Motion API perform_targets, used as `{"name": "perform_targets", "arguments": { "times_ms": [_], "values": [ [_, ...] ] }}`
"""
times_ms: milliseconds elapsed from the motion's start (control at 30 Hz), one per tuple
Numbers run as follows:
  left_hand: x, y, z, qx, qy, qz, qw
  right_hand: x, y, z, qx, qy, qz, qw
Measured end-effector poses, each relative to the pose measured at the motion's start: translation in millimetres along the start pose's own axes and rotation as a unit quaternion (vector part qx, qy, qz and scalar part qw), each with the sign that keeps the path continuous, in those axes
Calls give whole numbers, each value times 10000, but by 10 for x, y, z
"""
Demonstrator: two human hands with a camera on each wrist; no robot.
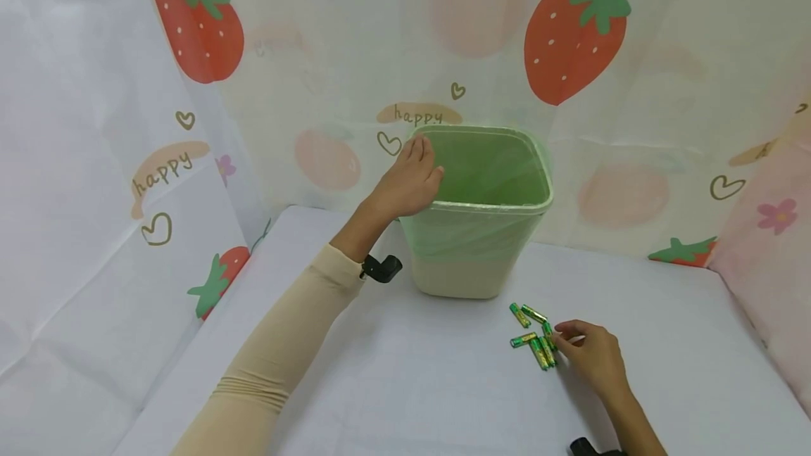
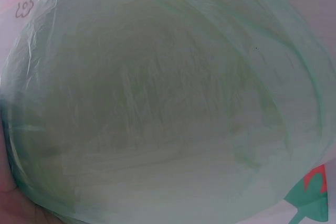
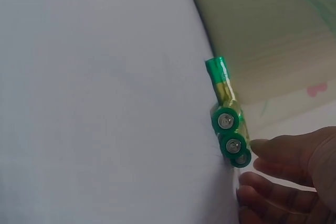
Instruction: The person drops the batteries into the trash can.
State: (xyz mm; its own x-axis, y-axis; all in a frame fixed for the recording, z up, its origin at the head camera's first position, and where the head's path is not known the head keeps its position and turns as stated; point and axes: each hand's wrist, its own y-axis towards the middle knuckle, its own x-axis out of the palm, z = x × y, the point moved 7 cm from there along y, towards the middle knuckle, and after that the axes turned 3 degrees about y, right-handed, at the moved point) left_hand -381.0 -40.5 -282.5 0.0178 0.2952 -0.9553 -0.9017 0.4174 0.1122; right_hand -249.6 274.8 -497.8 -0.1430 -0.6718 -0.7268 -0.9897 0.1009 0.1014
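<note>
A pale green trash bin (image 1: 465, 259), lined with a thin clear green bag (image 1: 481, 231), stands upright toward the back. My left hand (image 1: 408, 178) grips its left rim, thumb on the inner side; the left wrist view is mostly filled by the liner (image 2: 173, 93), with a bit of the hand (image 2: 21, 203) at the lower left. Several green and gold batteries (image 1: 538, 352) lie clustered in front of the bin. Beside them is my right hand (image 1: 592, 357), fingers loosely bent, fingertips right at the nearest battery (image 1: 548, 333). The right wrist view shows the thumb close by the batteries' ends (image 3: 233, 145).
White cloth covers the table (image 1: 405, 385). A hanging cloth with strawberry prints (image 1: 576, 34) forms the backdrop behind the bin, and cloth walls stand at the left (image 1: 82, 160) and right (image 1: 779, 245).
</note>
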Motion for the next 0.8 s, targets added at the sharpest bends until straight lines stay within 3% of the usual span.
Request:
{"name": "perform_targets", "arguments": {
  "times_ms": [800],
  "values": [
    [6, 12, -6, -12, -42, -28, 10000, -2, -13, 61, 197, -314, -484, 9981]
  ]
}}
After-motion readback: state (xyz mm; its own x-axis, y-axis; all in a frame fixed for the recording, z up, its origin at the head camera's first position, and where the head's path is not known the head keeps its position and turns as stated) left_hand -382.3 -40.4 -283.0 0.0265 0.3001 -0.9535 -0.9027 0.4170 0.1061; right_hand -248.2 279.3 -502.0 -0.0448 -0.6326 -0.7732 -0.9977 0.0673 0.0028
